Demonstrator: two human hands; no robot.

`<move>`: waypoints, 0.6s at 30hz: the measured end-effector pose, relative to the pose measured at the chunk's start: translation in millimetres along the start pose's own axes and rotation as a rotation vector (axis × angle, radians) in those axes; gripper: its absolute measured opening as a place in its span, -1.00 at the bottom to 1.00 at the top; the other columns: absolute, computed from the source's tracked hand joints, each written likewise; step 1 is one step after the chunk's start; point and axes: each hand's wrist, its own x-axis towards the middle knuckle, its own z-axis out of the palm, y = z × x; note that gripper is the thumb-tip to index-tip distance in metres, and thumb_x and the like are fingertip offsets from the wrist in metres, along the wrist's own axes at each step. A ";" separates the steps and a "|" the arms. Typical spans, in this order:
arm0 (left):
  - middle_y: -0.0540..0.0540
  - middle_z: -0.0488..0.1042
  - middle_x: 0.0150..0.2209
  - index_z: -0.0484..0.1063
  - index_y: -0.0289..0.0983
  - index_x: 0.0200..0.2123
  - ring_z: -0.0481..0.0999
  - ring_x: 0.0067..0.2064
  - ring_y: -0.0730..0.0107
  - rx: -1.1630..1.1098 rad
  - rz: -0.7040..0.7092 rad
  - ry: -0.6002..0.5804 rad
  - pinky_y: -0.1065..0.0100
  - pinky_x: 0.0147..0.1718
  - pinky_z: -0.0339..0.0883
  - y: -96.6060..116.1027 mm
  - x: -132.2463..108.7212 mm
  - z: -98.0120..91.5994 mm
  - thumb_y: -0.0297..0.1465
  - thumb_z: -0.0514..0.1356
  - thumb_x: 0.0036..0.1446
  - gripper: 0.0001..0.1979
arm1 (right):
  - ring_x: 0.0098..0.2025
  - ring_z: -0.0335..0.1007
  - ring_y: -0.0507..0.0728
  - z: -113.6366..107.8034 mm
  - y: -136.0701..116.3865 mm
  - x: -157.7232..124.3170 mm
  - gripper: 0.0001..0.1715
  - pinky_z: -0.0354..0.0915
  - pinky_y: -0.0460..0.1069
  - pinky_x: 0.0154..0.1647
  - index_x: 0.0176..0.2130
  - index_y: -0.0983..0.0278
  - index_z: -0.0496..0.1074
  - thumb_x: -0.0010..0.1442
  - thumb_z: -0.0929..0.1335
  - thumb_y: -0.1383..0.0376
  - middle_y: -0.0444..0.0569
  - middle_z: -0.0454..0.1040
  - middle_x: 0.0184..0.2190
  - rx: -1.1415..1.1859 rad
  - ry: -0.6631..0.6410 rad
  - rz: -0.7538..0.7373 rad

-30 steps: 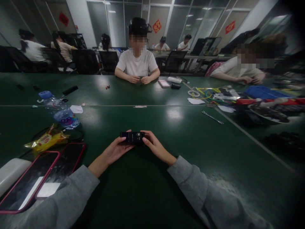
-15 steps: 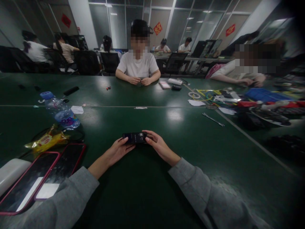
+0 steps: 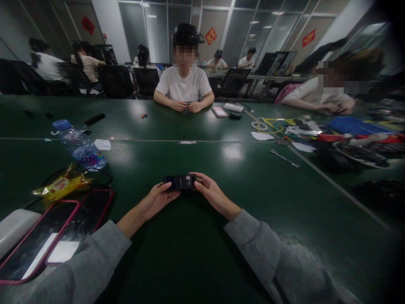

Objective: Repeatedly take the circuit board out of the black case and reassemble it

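Observation:
A small black rectangular device (image 3: 180, 182) with a white label lies lengthwise just above the green table (image 3: 202, 236), held at both ends. My left hand (image 3: 156, 199) grips its left end with thumb and fingers closed on it. My right hand (image 3: 209, 193) holds the right end, fingers curled around it. Both grey sleeves reach in from the bottom of the view.
Two phones in red cases (image 3: 60, 234) and a white block (image 3: 14, 228) lie at the near left, with a yellow snack bag (image 3: 61, 185) and a water bottle (image 3: 79, 145) beyond. A wrench (image 3: 283, 157) and cluttered tools (image 3: 332, 135) sit right. A person in white (image 3: 183, 84) sits opposite.
The device and both hands have shifted slightly to the right; the grip is unchanged.

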 end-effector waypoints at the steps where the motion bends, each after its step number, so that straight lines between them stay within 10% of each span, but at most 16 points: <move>1: -0.36 0.45 0.02 0.15 -0.45 0.19 0.50 0.06 0.10 -0.001 -0.002 0.008 0.10 0.25 0.10 0.2 -0.1 0.5 -0.48 0.23 0.16 -0.44 | 0.02 0.36 0.15 0.2 -0.4 -0.2 -0.51 0.29 0.13 0.09 0.08 0.15 0.34 0.17 0.41 0.16 0.00 0.43 -0.03 -0.002 -0.002 0.001; 18: -0.36 0.30 0.16 0.12 -0.39 0.23 0.36 0.18 0.04 -0.100 -0.054 -0.085 0.11 0.27 0.09 0.9 2.9 -10.1 -0.46 0.20 0.18 -0.43 | 0.07 0.35 0.16 1.8 -6.6 -2.7 -0.51 0.23 0.18 0.18 0.07 0.17 0.34 0.17 0.41 0.15 0.02 0.42 -0.01 -0.068 -0.057 0.046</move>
